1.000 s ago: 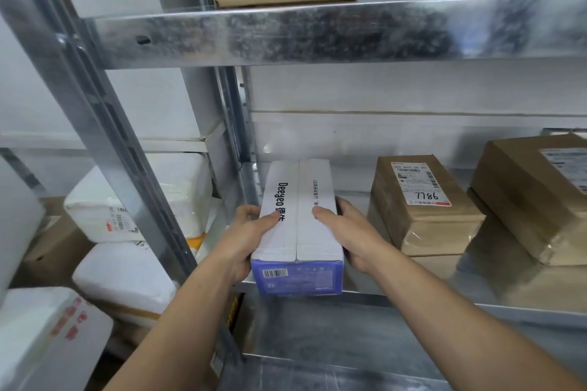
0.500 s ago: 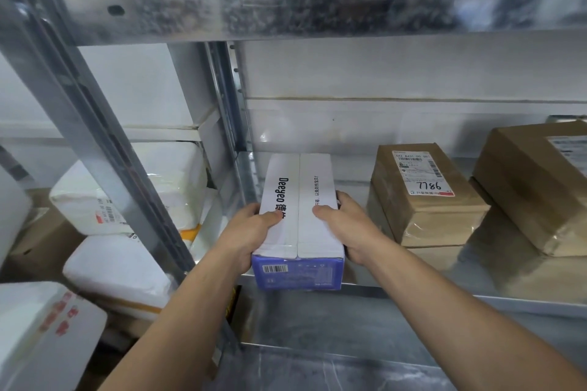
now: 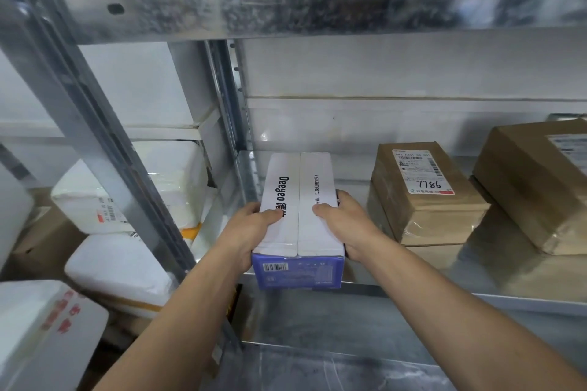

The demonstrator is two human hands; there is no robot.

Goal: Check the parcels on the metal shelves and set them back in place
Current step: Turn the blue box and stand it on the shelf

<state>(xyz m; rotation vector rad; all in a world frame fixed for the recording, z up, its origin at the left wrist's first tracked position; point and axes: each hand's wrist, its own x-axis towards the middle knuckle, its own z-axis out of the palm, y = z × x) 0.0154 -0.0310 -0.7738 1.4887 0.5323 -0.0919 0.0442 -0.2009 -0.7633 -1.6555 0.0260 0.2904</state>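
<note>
Left grip (image 3: 254, 228) and right grip (image 3: 343, 225) held the white parcel (image 3: 300, 200) from its two long sides. Each thumb lay on the top face and the other fingers curled down around the side wall, so both grips were closed on the parcel. The parcel stood lengthwise at the left end of the metal shelf (image 3: 444, 295), close to the rear corner post. Its blue end face with a barcode was turned to the person and sat at the front edge of the shelf. Whether its bottom fully rested on the shelf or was a little lifted, I cannot tell. On the top, the black word "Deeyeo" ran along the length, partly under the left thumb.

To the right on the same shelf, apart from the white parcel, lay a brown parcel (image 3: 425, 209) with a label marked "7786". Beside it, further right, lay a larger brown parcel (image 3: 533, 187). Above ran the front beam of the upper shelf (image 3: 286, 0). To the left, behind a slanted metal post (image 3: 95, 136), white foam boxes (image 3: 127, 187) were stacked.
</note>
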